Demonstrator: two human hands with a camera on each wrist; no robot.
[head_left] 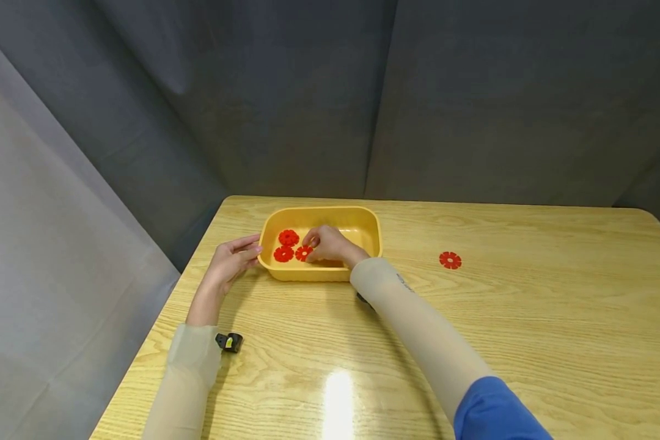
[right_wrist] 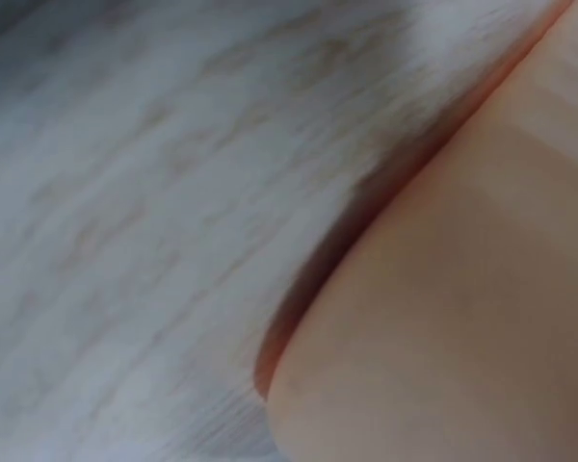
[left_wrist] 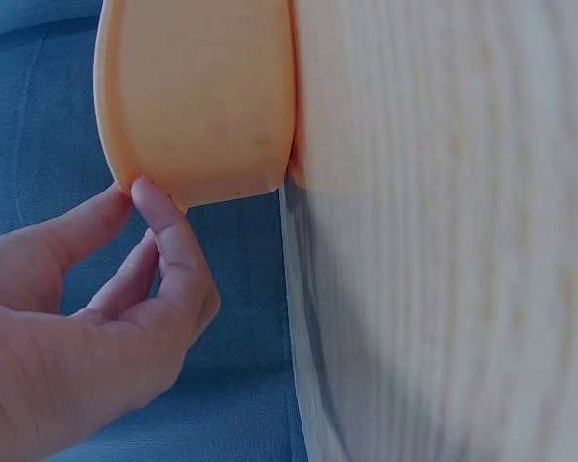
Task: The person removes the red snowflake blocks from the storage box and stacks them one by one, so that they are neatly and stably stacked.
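Observation:
A yellow plastic tray [head_left: 322, 211] stands at the back left of the wooden table [head_left: 473, 342]. Two red flower-shaped discs [head_left: 288, 238] [head_left: 283, 254] lie in its left half. My right hand [head_left: 323, 243] reaches into the tray with curled fingers and pinches a third red disc [head_left: 302, 252] beside them. My left hand [head_left: 241, 252] rests with straight fingers against the tray's left end. In the left wrist view its fingertips [left_wrist: 150, 195] touch the tray's outer wall [left_wrist: 202, 106]. The right wrist view is blurred and shows only the tray wall [right_wrist: 443, 318] and the tabletop [right_wrist: 125, 192].
One more red disc [head_left: 450, 260] lies alone on the table to the right of the tray. A small black device [head_left: 229, 342] sits at my left wrist. Grey cloth hangs behind the table and on the left.

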